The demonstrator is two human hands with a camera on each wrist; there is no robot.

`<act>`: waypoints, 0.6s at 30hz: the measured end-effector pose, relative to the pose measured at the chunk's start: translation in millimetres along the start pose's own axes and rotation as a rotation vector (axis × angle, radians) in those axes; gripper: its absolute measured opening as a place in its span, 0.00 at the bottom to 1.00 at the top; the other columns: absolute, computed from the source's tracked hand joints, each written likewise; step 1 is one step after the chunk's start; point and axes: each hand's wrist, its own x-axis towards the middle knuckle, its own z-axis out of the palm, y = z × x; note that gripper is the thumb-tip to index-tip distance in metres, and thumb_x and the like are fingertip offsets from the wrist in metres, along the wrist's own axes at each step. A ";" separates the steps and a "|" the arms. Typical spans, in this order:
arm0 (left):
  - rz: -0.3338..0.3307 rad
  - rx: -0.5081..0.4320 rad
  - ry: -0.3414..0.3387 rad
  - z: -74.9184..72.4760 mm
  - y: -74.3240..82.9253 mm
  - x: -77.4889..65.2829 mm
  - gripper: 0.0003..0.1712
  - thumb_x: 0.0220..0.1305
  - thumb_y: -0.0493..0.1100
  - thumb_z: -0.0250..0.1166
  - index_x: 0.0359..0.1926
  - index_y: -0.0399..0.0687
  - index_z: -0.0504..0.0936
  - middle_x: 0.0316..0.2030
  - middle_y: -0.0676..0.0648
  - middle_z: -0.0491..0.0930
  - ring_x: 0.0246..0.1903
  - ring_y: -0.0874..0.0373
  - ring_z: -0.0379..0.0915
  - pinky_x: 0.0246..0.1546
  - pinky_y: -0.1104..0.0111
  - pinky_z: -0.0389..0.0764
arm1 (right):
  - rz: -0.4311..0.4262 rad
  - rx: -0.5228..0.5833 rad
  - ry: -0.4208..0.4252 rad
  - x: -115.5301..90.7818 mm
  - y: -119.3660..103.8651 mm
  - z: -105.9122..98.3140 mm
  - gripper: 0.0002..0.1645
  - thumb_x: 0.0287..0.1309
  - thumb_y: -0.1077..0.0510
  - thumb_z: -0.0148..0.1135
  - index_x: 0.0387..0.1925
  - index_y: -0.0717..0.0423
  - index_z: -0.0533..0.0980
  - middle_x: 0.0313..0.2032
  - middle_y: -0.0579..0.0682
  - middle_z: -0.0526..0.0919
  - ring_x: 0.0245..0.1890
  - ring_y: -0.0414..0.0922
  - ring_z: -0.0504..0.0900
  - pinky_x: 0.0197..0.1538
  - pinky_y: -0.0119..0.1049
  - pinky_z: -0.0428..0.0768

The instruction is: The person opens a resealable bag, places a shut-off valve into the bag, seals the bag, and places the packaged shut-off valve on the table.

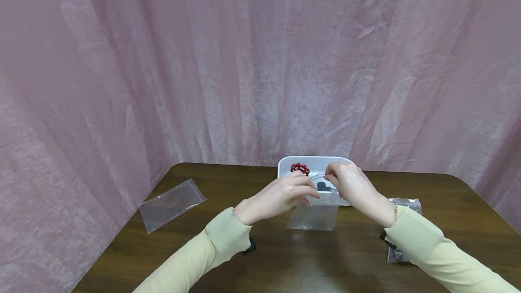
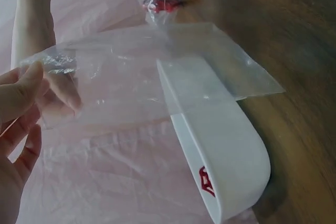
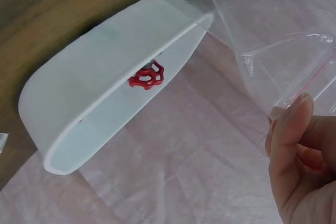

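Over the near side of a white bin [image 1: 317, 161], a clear plastic bag [image 1: 313, 219] is spread between the two hands. My left hand [image 1: 286, 193] pinches one side of its upper edge between thumb and fingers. The opposite side of that edge is pinched by my right hand [image 1: 356, 189]; a red line [image 3: 317, 74] runs along the bag near those fingers. The bag's bottom hangs in front of the bin and looks flat. Inside the bin lie a red handwheel [image 1: 300, 167] with spoked rim and a dark part [image 1: 323, 186], seen partly through the film.
Another clear bag [image 1: 172, 205] lies flat at the table's left. To the right, partly under my right forearm, is a filled clear bag [image 1: 408, 203]; in the left wrist view a red piece [image 2: 161, 6] shows in it. A pink curtain [image 1: 260, 67] hangs behind the wooden table [image 1: 244, 279].
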 end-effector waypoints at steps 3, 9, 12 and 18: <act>-0.022 -0.008 0.040 -0.6 -4.4 -3.5 0.16 0.48 0.37 0.71 0.41 0.44 0.80 0.40 0.53 0.75 0.45 0.61 0.65 0.50 0.77 0.62 | -0.002 0.018 -0.010 -0.8 3.1 0.7 0.10 0.51 0.69 0.61 0.20 0.55 0.73 0.16 0.42 0.68 0.07 0.33 0.64 0.13 0.30 0.67; -0.029 -0.052 0.094 -0.5 -14.8 -8.9 0.15 0.46 0.36 0.71 0.38 0.42 0.80 0.39 0.52 0.75 0.46 0.60 0.65 0.49 0.76 0.63 | -0.006 0.046 -0.018 -2.0 4.9 -0.9 0.08 0.51 0.68 0.62 0.21 0.56 0.74 0.16 0.42 0.69 0.07 0.33 0.64 0.13 0.30 0.67; -0.022 -0.071 0.109 2.6 -18.6 -11.4 0.11 0.46 0.35 0.70 0.34 0.43 0.80 0.36 0.52 0.76 0.43 0.63 0.67 0.47 0.77 0.65 | -0.014 0.079 -0.028 -2.1 6.4 -0.1 0.08 0.50 0.68 0.63 0.21 0.57 0.74 0.16 0.42 0.69 0.06 0.33 0.64 0.12 0.30 0.66; 0.018 -0.134 0.126 7.9 -18.9 -13.4 0.07 0.48 0.31 0.69 0.29 0.43 0.80 0.34 0.53 0.75 0.40 0.66 0.67 0.44 0.78 0.67 | -0.033 0.121 -0.051 -2.0 8.9 3.2 0.08 0.49 0.69 0.63 0.20 0.58 0.74 0.13 0.41 0.68 0.06 0.32 0.63 0.10 0.30 0.66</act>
